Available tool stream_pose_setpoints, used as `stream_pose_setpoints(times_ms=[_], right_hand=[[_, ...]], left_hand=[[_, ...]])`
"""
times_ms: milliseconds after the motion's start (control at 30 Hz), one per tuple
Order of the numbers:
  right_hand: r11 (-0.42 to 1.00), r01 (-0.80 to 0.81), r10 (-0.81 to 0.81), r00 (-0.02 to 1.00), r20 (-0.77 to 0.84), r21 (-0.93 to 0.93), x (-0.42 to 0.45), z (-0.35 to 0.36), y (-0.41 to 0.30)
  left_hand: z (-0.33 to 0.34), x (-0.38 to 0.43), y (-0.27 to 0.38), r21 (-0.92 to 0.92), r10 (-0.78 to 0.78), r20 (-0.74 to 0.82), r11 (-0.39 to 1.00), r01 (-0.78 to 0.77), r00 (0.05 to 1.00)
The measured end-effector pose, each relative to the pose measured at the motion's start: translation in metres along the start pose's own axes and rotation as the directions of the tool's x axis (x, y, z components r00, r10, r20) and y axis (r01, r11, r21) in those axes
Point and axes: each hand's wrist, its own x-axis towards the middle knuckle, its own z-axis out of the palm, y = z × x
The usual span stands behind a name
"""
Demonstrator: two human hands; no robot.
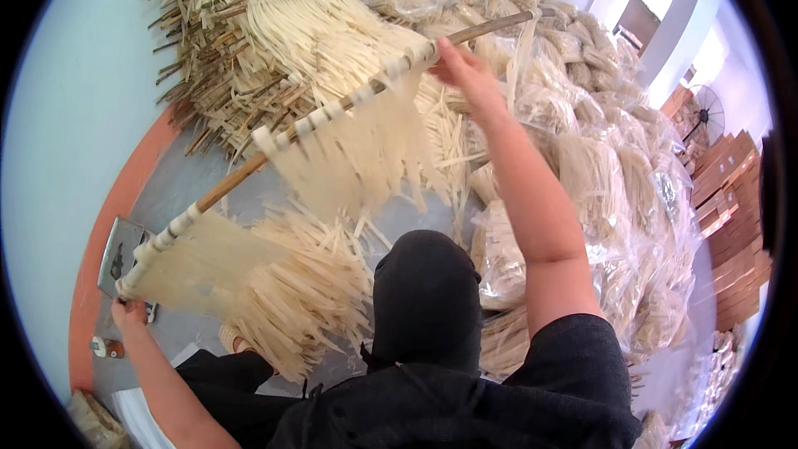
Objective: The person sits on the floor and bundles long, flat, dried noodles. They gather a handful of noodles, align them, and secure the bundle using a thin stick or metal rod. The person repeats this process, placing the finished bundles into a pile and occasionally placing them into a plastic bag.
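Observation:
A long wooden stick (240, 173) runs slantwise before me, with flat pale dried strips (368, 156) looped over it and hanging down. My left hand (129, 315) grips its lower left end. Near the upper right part, my right hand (458, 65) is at the stick, thumb along it, beside the last of the bunched loops; the fingers are partly hidden. One single strip (522, 56) hangs apart near the far tip. Below the stick, a loose heap of similar strips (299, 299) lies on the floor by my foot.
A tall stack of sticks with strips (249, 68) stands at the upper left by the wall. Plastic-bagged bundles of strips (598, 181) are piled at the right, with cardboard boxes (735, 218) beyond. A metal scale (121, 252) and a small roll (107, 347) are near my left hand.

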Motion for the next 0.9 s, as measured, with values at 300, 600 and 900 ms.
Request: stream_pose_setpoints(times_ms=[300,600,900], right_hand=[[0.690,0.230,0.158,0.878,-0.452,0.687,0.032,-0.147,0.030],[0.762,-0.268,0.287,0.956,0.063,0.590,0.017,-0.033,0.147],[0.682,-0.396,0.326,0.917,0.229,0.614,-0.008,0.010,0.162]], left_hand=[[-0.074,0.029,0.033,-0.086,0.093,0.009,0.992,-0.092,0.996],[0.094,-0.149,-0.051,0.183,0.093,0.274,0.972,-0.147,0.957],[0.133,-0.152,-0.094,0.106,0.111,0.387,0.981,-0.164,0.915]])
